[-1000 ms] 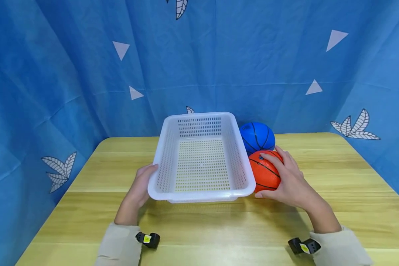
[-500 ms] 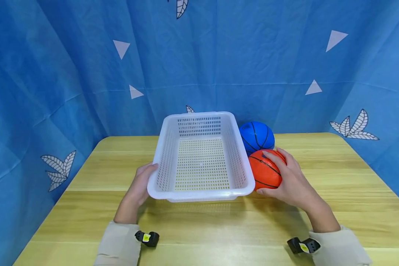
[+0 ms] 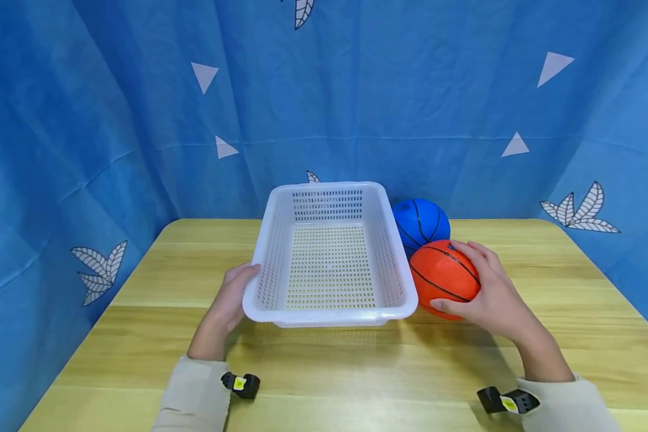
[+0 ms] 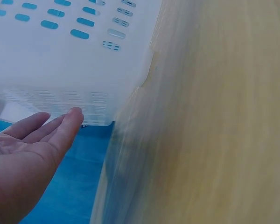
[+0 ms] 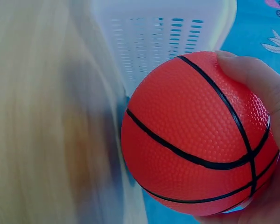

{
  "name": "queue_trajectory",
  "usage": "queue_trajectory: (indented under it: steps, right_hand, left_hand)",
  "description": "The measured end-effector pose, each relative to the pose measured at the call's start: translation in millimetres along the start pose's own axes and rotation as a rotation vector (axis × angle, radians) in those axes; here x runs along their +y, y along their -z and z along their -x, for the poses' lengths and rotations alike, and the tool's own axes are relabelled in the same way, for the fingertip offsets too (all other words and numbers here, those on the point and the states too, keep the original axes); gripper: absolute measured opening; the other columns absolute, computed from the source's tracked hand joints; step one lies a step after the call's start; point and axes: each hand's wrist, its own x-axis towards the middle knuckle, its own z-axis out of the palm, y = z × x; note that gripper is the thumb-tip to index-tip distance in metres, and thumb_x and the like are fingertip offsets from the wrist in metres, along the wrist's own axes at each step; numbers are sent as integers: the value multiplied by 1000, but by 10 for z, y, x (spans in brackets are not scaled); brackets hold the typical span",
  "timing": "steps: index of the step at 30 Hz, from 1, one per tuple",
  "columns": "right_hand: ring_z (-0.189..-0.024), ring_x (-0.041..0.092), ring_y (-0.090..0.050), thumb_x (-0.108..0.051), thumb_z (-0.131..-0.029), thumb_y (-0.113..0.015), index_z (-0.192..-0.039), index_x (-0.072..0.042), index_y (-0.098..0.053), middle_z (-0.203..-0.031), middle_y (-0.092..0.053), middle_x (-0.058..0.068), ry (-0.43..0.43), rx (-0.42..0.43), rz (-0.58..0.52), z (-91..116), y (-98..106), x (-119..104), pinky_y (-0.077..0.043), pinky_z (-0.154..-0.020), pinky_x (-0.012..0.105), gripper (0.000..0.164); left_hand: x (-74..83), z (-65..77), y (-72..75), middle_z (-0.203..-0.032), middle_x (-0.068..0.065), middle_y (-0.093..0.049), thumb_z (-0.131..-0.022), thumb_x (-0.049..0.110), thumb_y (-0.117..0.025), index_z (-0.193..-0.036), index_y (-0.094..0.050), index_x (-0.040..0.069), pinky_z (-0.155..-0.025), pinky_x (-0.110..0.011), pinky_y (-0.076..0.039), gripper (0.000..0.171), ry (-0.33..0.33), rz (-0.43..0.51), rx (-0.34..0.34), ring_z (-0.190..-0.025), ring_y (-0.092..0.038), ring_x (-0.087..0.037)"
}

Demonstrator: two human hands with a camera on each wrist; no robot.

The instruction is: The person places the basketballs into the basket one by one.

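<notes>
A white perforated plastic basket [image 3: 329,317] stands on the wooden table, its inside bare. My left hand [image 3: 231,300] is at its left side, thumb over the rim and fingers stretched against the outer wall below, as the left wrist view [image 4: 32,154] shows. To the right of the basket, my right hand [image 3: 494,297] grips a small red basketball [image 3: 444,277], thumb on the near side and fingers round the right side. Whether that ball touches the table cannot be made out. Behind it sits a blue basketball [image 3: 423,223], partly hidden by the red one and the basket.
The wooden table [image 3: 345,384] stretches to both sides and in front of the basket. A blue curtain [image 3: 410,96] with white triangles and leaves hangs right behind the table's far edge and along its sides.
The red basketball has shifted slightly right and away from the basket in my right hand, showing more of its left side. My left hand and the basket have hardly moved.
</notes>
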Motion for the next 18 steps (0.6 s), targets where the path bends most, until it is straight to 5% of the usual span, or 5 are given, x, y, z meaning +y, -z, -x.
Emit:
queue_trajectory:
  steps: [18]
  right_hand:
    - [-115,45,-39,-24,-68,-84,-148,-28,-28,-144,-30,18,-35,196,-73,-5,212,-166,-46,-76,67,97]
  left_hand:
    - [17,3,0,-132,-31,-47,-101,25,-31,-140,-39,-1,-85,-37,-53,47,10,4,6,-114,-54,-43]
